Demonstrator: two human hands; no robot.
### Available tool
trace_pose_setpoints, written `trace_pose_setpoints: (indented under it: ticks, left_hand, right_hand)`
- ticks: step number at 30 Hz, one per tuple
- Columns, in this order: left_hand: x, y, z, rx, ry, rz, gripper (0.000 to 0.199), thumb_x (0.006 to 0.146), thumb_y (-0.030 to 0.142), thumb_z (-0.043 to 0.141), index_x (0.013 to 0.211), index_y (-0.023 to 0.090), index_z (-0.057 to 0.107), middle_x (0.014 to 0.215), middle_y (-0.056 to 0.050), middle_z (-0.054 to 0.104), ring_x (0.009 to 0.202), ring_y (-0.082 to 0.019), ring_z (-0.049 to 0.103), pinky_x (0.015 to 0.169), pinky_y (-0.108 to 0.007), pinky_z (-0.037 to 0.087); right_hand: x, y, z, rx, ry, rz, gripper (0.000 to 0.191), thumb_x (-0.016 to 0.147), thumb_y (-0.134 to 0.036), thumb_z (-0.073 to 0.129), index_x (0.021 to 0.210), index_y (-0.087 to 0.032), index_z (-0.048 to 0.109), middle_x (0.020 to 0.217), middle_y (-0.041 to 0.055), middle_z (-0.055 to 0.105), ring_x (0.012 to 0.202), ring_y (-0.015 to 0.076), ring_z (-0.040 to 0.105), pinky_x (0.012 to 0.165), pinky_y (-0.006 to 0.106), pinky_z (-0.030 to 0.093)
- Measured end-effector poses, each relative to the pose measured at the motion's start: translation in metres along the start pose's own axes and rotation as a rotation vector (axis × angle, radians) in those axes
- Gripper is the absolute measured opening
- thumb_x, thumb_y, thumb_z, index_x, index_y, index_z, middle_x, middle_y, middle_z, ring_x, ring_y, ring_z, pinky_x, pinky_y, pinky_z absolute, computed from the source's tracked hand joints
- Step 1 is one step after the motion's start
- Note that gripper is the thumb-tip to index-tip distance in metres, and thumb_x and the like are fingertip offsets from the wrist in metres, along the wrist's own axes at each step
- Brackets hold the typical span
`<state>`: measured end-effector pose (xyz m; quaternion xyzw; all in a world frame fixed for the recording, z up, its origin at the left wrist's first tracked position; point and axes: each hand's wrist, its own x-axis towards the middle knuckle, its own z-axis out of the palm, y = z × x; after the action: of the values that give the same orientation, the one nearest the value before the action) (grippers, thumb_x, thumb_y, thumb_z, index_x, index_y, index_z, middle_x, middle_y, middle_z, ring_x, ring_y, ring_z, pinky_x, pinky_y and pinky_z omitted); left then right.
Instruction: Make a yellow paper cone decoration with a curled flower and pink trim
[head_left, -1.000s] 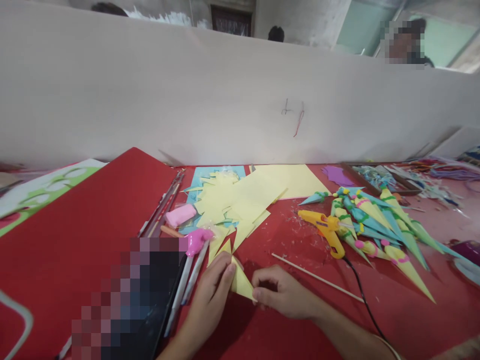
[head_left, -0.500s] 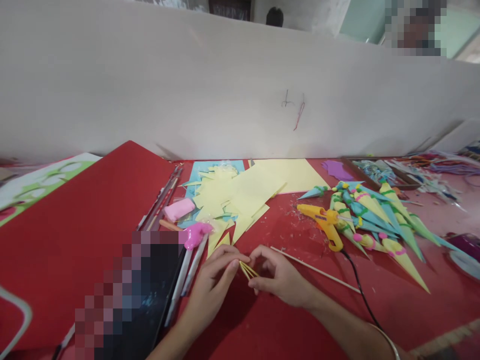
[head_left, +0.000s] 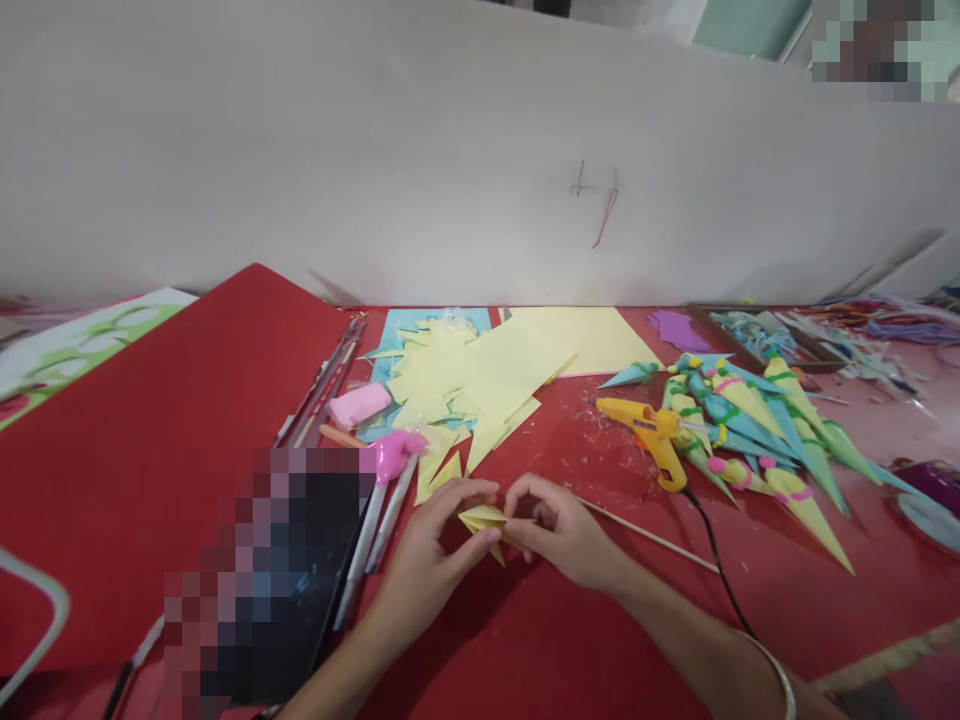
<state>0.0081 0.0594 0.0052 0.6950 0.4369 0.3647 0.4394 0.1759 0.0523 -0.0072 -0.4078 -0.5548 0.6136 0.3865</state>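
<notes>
a pale partition (head_left: 420,170) stands along the far edge of the red table (head_left: 540,640). a big red sheet (head_left: 187,450) covers the left side, beside a dark screen (head_left: 300,590). pale yellow paper (head_left: 517,360) lies piled in the middle, and yellow and blue paper cones (head_left: 750,420) heap up on the right, touching a yellow glue gun (head_left: 652,430). near the table's front, the left hand (head_left: 450,540) and the right hand (head_left: 555,525) pinch a small folded yellow piece (head_left: 484,520) between them, held just above the table by fingers and thumbs.
</notes>
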Motion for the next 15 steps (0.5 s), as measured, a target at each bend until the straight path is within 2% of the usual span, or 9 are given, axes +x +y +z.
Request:
trace_pose_setpoints:
  ticks: [5, 7, 10, 15]
  left_hand:
    - [-0.0011, 0.0055, -0.0001, 0.052, -0.006, -0.040, 0.021, 0.076, 0.020, 0.047, 0.094, 0.019, 0.058, 0.094, -0.005, 0.063, 0.088, -0.018, 0.057, 0.079, -0.029, 0.044]
    - [-0.0009, 0.0085, -0.0004, 0.077, -0.047, -0.049, 0.018, 0.079, 0.023, 0.043, 0.084, 0.018, 0.060, 0.083, -0.004, 0.064, 0.077, -0.017, 0.057, 0.071, -0.026, 0.044]
    - [-0.0006, 0.0103, -0.0004, 0.075, -0.093, -0.079, 0.027, 0.082, 0.030, 0.040, 0.070, 0.016, 0.059, 0.068, -0.001, 0.063, 0.062, -0.014, 0.054, 0.059, -0.023, 0.043]
    - [0.0001, 0.0063, 0.0004, 0.063, -0.059, -0.150, 0.034, 0.081, 0.034, 0.044, 0.056, 0.016, 0.057, 0.052, 0.001, 0.059, 0.049, -0.011, 0.049, 0.049, -0.020, 0.037]
  right_hand:
    - [-0.0005, -0.0017, -0.0034, -0.065, 0.135, -0.074, 0.022, 0.079, -0.036, 0.052, 0.069, -0.017, 0.050, 0.057, -0.0050, 0.047, 0.045, 0.0058, 0.045, 0.046, 0.019, 0.037]
    - [-0.0014, -0.0026, -0.0040, -0.089, 0.181, -0.106, 0.023, 0.079, -0.036, 0.052, 0.067, -0.017, 0.049, 0.054, -0.0051, 0.045, 0.045, 0.0063, 0.044, 0.046, 0.019, 0.036]
    - [-0.0017, -0.0031, -0.0038, -0.108, 0.235, -0.103, 0.023, 0.079, -0.036, 0.050, 0.067, -0.017, 0.049, 0.053, -0.0055, 0.043, 0.044, 0.0064, 0.042, 0.043, 0.019, 0.033]
    - [-0.0003, -0.0039, -0.0028, -0.115, 0.252, -0.068, 0.020, 0.079, -0.032, 0.050, 0.067, -0.017, 0.048, 0.053, -0.0056, 0.043, 0.044, 0.0067, 0.041, 0.043, 0.018, 0.033]
